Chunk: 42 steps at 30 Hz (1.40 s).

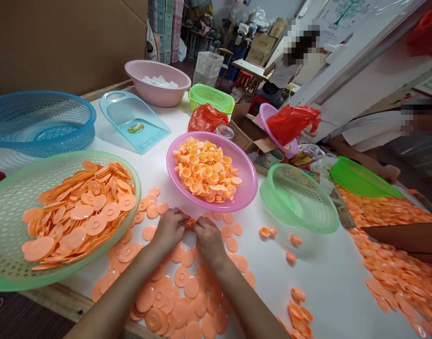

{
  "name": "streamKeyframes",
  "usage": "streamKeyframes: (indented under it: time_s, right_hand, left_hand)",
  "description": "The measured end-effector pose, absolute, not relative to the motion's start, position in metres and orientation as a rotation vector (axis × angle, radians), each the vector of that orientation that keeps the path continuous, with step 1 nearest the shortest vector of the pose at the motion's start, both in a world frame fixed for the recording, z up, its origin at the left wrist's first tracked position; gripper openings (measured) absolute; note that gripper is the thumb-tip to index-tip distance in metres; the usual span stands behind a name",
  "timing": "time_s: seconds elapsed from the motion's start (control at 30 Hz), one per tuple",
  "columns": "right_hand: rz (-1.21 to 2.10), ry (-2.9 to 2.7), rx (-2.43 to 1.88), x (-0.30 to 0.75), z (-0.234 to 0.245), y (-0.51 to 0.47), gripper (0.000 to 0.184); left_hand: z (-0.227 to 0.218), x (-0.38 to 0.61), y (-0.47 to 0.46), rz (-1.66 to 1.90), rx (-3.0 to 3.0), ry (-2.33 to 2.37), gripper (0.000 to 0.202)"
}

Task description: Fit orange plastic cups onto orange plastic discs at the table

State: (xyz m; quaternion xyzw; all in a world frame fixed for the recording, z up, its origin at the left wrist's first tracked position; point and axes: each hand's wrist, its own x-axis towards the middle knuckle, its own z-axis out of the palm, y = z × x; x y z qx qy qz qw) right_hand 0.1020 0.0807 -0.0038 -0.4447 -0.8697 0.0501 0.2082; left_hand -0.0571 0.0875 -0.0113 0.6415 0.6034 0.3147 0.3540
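My left hand (172, 226) and my right hand (208, 237) meet near the middle of the white table, fingers closed together on a small orange plastic cup (191, 222). Flat orange plastic discs (181, 276) are strewn beneath and around both forearms. Just beyond my fingertips stands a pink bowl (249, 193) heaped with small orange cups (205, 167). To the left, a pale green basket (7, 200) holds a pile of larger-looking orange discs (96, 224). Several joined orange cup pieces (296, 306) lie to the right of my right arm.
Behind are a blue basket (85, 115), a blue dustpan (145, 134) and a pink basin (159, 96) of white pieces. A green basket (300, 219) stands right. At far right a person (364, 136) leans by a mass of orange parts (392, 254); another person (284, 73) sits farther back.
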Motion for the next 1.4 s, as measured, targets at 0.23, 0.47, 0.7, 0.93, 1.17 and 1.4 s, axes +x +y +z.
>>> streamKeyframes:
  time_s: [0.23, 0.47, 0.7, 0.93, 1.17, 1.4]
  right_hand:
    - [0.06, -2.417, -1.234, 0.102, -0.015, 0.08, 0.032]
    - [-0.068, -2.349, -1.332, 0.095, -0.028, 0.073, 0.03]
    - [0.031, -2.087, -1.154, 0.108, 0.032, 0.049, 0.023]
    - [-0.101, -1.669, -1.354, 0.161, 0.117, 0.105, 0.027]
    - [0.092, -1.842, -1.441, 0.182, 0.059, 0.033, 0.029]
    - [0.015, -1.758, -1.775, 0.265, 0.005, -0.028, 0.03]
  left_hand:
    - [-0.01, -0.045, 0.107, 0.772, 1.405, 1.559, 0.011]
    - [-0.008, -0.046, 0.102, 0.762, 1.45, 1.544, 0.013]
    - [0.022, -0.097, 0.064, 0.931, 1.542, 1.606, 0.028]
    - [-0.014, -0.113, -0.02, 0.623, 2.105, 1.929, 0.042]
    - [-0.024, -0.039, -0.014, 0.326, 2.482, 1.723, 0.085]
    - [-0.015, -0.07, 0.057, 0.287, 2.176, 2.167, 0.071]
